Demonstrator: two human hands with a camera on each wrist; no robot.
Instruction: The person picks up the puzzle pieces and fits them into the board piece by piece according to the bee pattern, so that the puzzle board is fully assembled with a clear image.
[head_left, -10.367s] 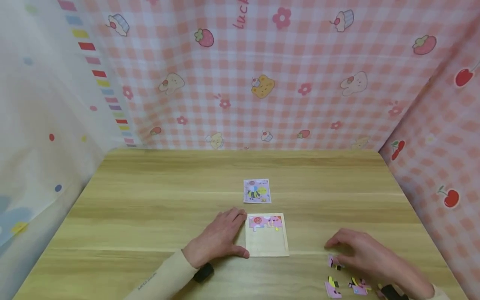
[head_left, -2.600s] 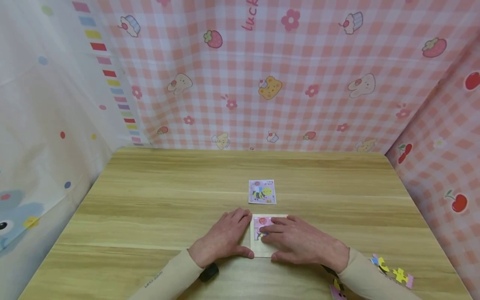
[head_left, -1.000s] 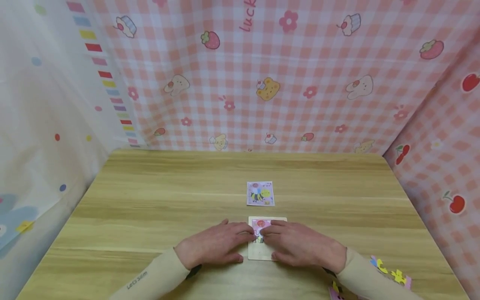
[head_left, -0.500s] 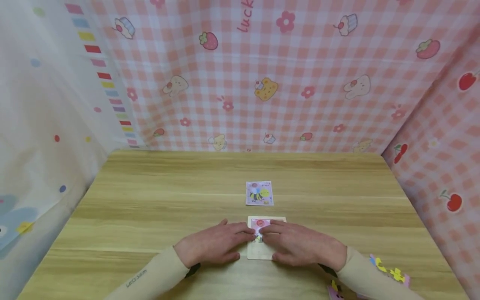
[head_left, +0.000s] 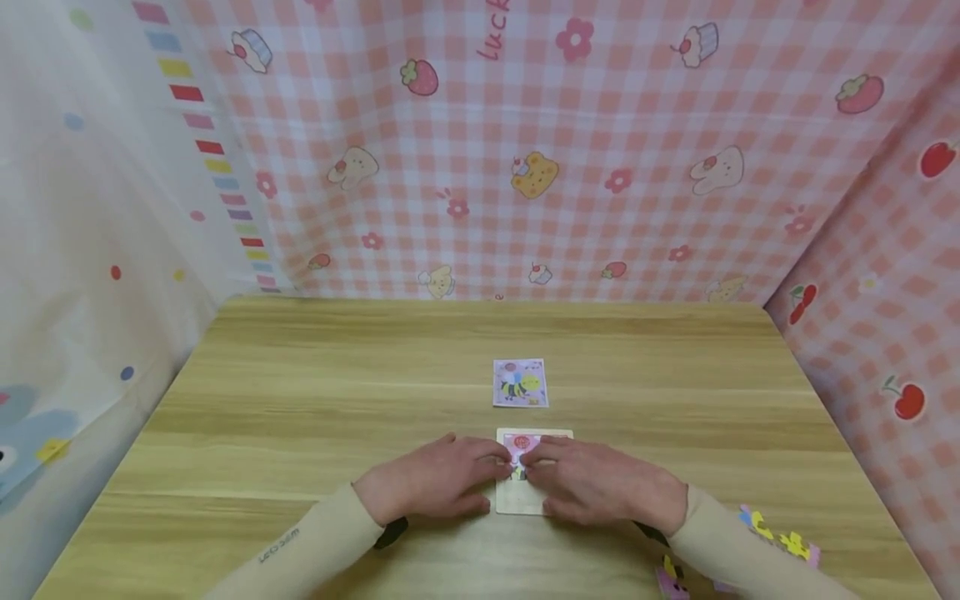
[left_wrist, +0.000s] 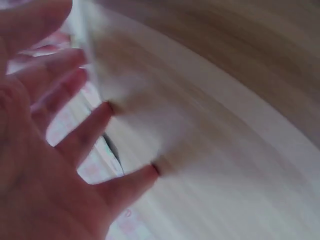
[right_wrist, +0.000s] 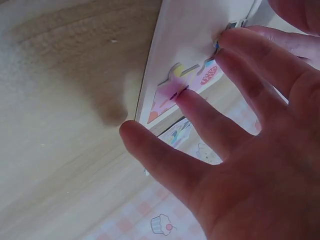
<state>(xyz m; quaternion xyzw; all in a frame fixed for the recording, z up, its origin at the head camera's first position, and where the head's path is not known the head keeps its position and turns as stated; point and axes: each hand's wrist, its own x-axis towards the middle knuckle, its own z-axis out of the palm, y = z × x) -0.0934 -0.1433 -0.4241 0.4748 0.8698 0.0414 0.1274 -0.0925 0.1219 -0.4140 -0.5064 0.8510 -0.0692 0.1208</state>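
A shallow square wooden puzzle board [head_left: 517, 502] lies on the table, with pink jigsaw pieces [head_left: 521, 442] along its top. Below their left end sits a piece with yellow and black markings [head_left: 517, 473], partly covered by fingertips of both hands. My left hand [head_left: 442, 477] reaches in from the left, fingertips at that piece, thumb just off the board's left edge. From the right, my right hand [head_left: 600, 483] lies over the board's right half, fingers fairly straight. One of its fingertips meets a pink piece [right_wrist: 172, 90] in the right wrist view.
Behind the board lies a square picture card of a bee [head_left: 521, 384]. Loose yellow-and-pink puzzle pieces [head_left: 795, 545] lie right of my right forearm, and another piece [head_left: 672, 581] is at the front edge of view. A gingham curtain [head_left: 480, 208] hangs behind the table.
My right hand has come from the loose pieces to the board, where a piece now sits under the top row. My left hand has moved from the frame's edge onto it.
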